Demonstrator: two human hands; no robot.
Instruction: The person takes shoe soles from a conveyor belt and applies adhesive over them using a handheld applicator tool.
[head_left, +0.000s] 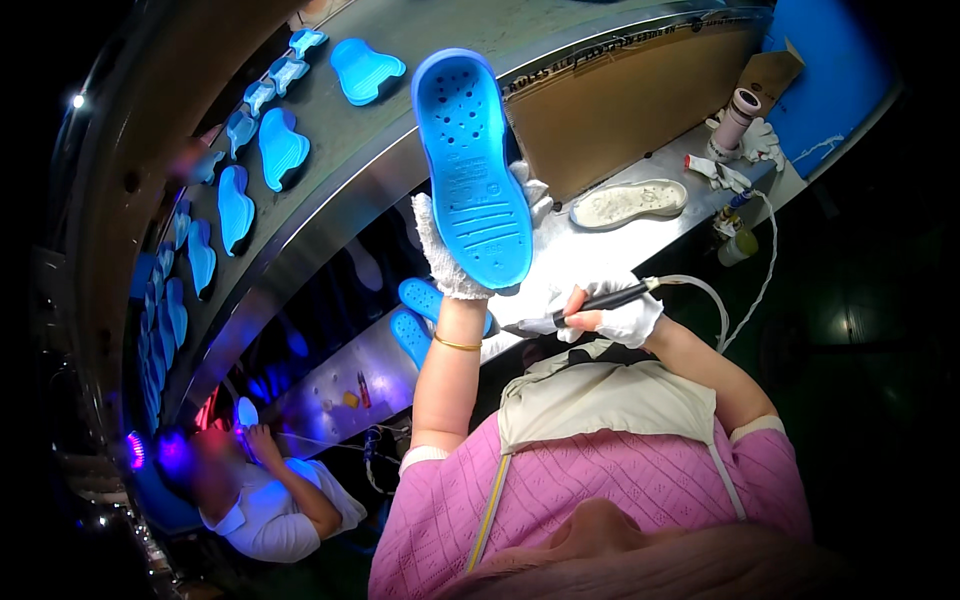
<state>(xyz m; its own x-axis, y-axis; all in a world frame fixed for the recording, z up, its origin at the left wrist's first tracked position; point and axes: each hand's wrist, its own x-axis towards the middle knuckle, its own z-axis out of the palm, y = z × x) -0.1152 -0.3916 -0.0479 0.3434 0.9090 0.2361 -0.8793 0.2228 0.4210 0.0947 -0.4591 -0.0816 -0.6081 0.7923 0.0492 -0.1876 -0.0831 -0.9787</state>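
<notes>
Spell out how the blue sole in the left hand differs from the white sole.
Place: the blue sole is held up in the left hand; the white sole lies on the bench.
Colour: the blue sole looks evenly blue; the white sole is off-white with grey marks.
Shared: both have a long, rounded sole outline.

Free room lies between the right hand (628, 312) and the white sole (630, 203), behind which a cardboard panel (610, 120) blocks the conveyor (440, 28).
</notes>
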